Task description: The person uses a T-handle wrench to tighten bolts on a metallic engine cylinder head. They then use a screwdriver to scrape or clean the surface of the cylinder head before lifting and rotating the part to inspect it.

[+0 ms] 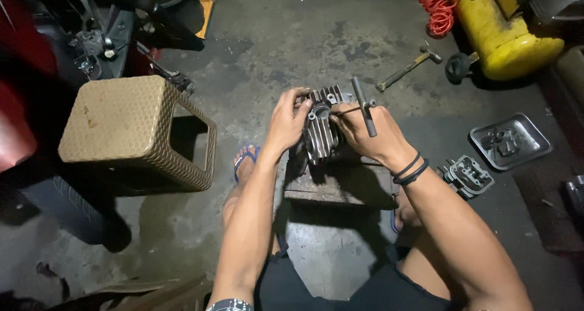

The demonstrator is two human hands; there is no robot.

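A finned metal engine cylinder [322, 131] stands on a worn wooden block [340, 180] on the concrete floor. My left hand [287, 122] grips the cylinder's left side and top edge. My right hand [365, 134] rests against its right side, holding a dark T-handle wrench [364, 105] that points up and away, with a thin dark ring pinched at the fingertips near the cylinder's bore. Two black bands circle my right wrist.
A tan woven plastic stool [131, 131] stands at left. A hammer [409, 67], a yellow tank [508, 34] and a red coiled hose [439, 6] lie at the back right. A metal tray [511, 142] of parts and a cylinder head [467, 176] sit at right.
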